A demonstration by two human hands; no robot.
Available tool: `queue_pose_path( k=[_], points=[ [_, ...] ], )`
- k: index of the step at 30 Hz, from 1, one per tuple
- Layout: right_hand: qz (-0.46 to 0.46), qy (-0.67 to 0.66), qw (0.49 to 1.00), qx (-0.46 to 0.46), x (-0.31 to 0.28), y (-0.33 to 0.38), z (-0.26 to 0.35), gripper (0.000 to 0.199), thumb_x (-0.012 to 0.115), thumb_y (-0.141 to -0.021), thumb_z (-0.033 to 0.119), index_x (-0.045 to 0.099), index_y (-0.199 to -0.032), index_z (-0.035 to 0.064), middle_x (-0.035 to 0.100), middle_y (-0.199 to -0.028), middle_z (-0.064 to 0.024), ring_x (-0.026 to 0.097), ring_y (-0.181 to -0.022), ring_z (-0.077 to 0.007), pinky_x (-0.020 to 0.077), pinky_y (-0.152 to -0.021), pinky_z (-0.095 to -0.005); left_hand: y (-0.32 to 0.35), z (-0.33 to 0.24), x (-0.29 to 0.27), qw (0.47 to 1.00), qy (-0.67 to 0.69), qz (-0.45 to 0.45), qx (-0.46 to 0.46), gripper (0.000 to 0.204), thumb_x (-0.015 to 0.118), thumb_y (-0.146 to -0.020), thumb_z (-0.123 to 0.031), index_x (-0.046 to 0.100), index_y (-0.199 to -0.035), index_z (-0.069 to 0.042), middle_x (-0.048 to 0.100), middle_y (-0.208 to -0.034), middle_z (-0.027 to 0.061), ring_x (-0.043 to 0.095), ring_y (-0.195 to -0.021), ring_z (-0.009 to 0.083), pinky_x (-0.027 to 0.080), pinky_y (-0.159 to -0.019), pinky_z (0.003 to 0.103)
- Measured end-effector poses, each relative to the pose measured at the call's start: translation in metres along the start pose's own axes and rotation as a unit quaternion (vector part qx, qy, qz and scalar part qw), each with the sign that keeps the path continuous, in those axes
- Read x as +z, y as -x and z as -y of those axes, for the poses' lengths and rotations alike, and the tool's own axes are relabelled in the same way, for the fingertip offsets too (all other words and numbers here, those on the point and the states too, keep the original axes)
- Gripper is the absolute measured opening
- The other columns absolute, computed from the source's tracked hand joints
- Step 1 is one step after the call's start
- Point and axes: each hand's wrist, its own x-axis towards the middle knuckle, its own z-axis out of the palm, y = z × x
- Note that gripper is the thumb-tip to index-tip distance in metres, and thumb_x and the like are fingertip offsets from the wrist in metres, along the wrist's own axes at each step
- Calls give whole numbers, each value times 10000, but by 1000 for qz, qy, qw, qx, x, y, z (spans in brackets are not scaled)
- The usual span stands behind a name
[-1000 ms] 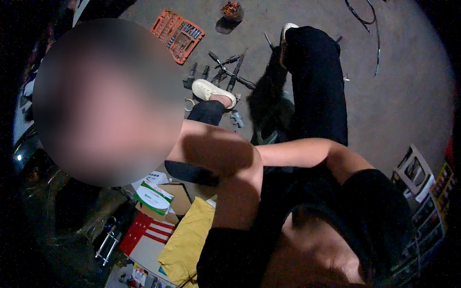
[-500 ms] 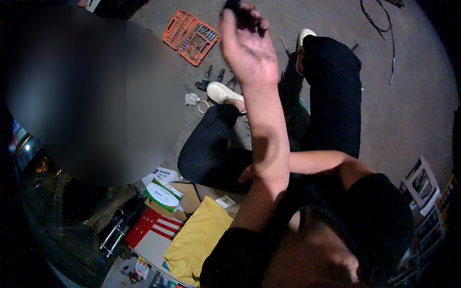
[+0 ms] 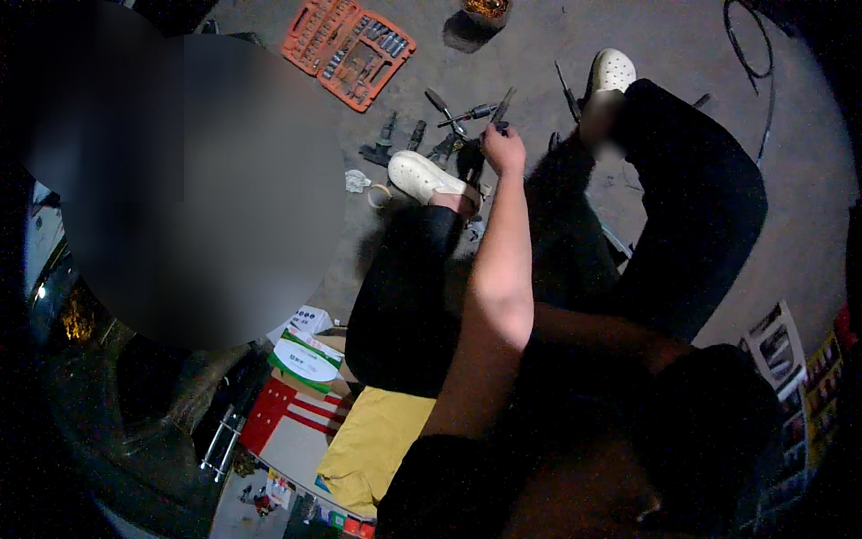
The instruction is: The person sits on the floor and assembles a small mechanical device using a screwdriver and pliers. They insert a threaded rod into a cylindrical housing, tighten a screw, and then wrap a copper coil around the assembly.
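My left arm stretches forward over the floor, and my left hand [image 3: 505, 150] is closed on a slim dark hand tool [image 3: 506, 104] whose exact kind I cannot make out. Just left of those fingers lie a ratchet wrench [image 3: 444, 112] and a dark bar-shaped tool [image 3: 473, 114], crossing each other. Further left stand dark cylindrical parts, an ignition coil-like piece [image 3: 384, 135] among them. My right forearm [image 3: 602, 332] crosses my lap in shadow. The right hand is hidden behind my left arm.
An orange socket set case [image 3: 364, 67] lies unfolded at the far left. A container with amber contents [image 3: 485, 11] stands beyond. My white clogs [image 3: 613, 72] flank the tools. Tape roll [image 3: 380, 197], cartons [image 3: 305, 359] and yellow cloth [image 3: 373, 440] are left; a black cable [image 3: 768, 81] is right.
My left hand has come down from a raised, palm-showing position to the tools on the floor and closed on one. My right leg has shifted outward to the right.
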Motion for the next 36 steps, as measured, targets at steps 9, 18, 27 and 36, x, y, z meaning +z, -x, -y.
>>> queue_pose_path(
  k=[9, 18, 27, 36],
  points=[
    [-10, -36, 998, 51, -15, -32, 42, 442, 501, -890, 342, 477, -1184, 13, 540, -1095, -87, 518, -991, -201, 441, -827, -343, -80, 30, -8, 940, -321, 2, 116, 481, 708, -672, -146, 520, -1111, -86, 493, -1086, 174, 425, -1096, 335, 395, -855, 424],
    [-13, -60, 996, 71, -26, -43, 52, 433, 520, -885, 317, 474, -1182, 5, 534, -1105, -97, 520, -1001, -213, 447, -823, -355, -110, 35, 17, 921, -338, 26, 191, 399, 697, -709, -172, 553, -1075, -109, 514, -1043, 149, 488, -1023, 317, 370, -868, 422],
    [-15, -70, 996, 59, -14, -14, 36, 425, 539, -881, 291, 470, -1180, -3, 528, -1116, -106, 522, -1010, -226, 453, -819, -366, -107, -31, -17, 994, -40, -10, 100, 383, 712, -710, -192, 569, -1029, -38, 569, -1000, 164, 539, -935, 334, 404, -836, 406],
    [80, -404, 911, 38, 40, 58, 2, 311, 658, -799, 216, 557, -994, -4, 588, -963, -91, 579, -837, -202, 483, -693, -357, -69, -114, -117, 946, 254, -20, 200, 318, 689, -763, -158, 558, -992, 19, 620, -927, 95, 583, -855, 212, 448, -753, 328]
  ],
)
